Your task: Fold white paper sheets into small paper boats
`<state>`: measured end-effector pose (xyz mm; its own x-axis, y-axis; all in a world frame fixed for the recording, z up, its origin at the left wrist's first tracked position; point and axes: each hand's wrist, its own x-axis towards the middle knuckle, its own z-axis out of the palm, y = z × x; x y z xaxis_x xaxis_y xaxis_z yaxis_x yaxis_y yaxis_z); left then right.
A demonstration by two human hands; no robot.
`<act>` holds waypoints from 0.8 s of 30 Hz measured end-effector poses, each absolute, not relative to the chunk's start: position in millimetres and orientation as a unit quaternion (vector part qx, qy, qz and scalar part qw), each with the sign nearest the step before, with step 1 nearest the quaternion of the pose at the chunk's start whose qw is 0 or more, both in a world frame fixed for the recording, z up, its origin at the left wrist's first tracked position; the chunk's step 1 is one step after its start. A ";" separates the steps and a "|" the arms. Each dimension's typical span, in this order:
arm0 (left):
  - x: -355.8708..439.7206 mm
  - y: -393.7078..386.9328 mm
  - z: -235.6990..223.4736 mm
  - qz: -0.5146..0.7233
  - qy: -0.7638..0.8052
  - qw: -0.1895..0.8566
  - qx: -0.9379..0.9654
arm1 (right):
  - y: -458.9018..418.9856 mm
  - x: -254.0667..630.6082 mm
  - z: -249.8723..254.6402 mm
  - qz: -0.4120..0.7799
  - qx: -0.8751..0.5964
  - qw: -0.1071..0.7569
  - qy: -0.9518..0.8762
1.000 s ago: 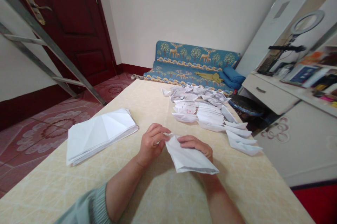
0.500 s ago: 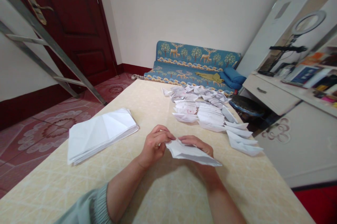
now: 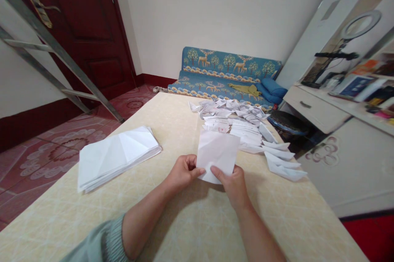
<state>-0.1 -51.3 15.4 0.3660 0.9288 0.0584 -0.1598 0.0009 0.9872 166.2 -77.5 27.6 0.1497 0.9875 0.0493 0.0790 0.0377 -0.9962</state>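
White paper stands upright, pinched near its lower edge by the closed grips of the left hand and right hand, above the bench. Folded boats lie finished at frame right; a creased stack waits at left.

A folded sheet of white paper stands nearly upright and slightly tilted, a doubled white rectangle with faint diagonal creases and a slanted lower edge. The left hand and right hand pinch its sides, holding it above the counter.
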 end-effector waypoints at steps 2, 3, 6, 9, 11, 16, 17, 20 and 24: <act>0.3 -50.7 15.3 0.421 0.357 0.645 0.529 | -75.3 167.0 24.4 0.448 -0.551 0.525 -0.469; -0.1 -50.4 15.4 0.408 0.362 0.651 0.527 | -74.2 167.8 22.2 0.462 -0.549 0.525 -0.457; -2.9 -49.9 16.3 0.359 0.373 0.661 0.543 | -71.5 171.4 15.9 0.498 -0.540 0.538 -0.414; -6.8 -50.1 17.7 0.322 0.378 0.664 0.559 | -69.8 176.9 13.6 0.499 -0.527 0.571 -0.383; -9.3 -50.4 18.9 0.304 0.373 0.671 0.565 | -68.5 181.7 13.5 0.480 -0.521 0.598 -0.376; -13.4 -50.3 21.6 0.264 0.355 0.679 0.586 | -64.6 193.3 12.1 0.401 -0.519 0.655 -0.376; -13.5 -50.2 21.7 0.261 0.357 0.678 0.587 | -64.1 194.5 11.8 0.382 -0.522 0.665 -0.374; -13.7 -49.8 21.1 0.262 0.362 0.678 0.584 | -63.3 194.7 11.7 0.353 -0.529 0.687 -0.353; -14.0 -49.7 19.9 0.265 0.362 0.683 0.577 | -62.5 190.1 12.1 0.390 -0.519 0.693 -0.314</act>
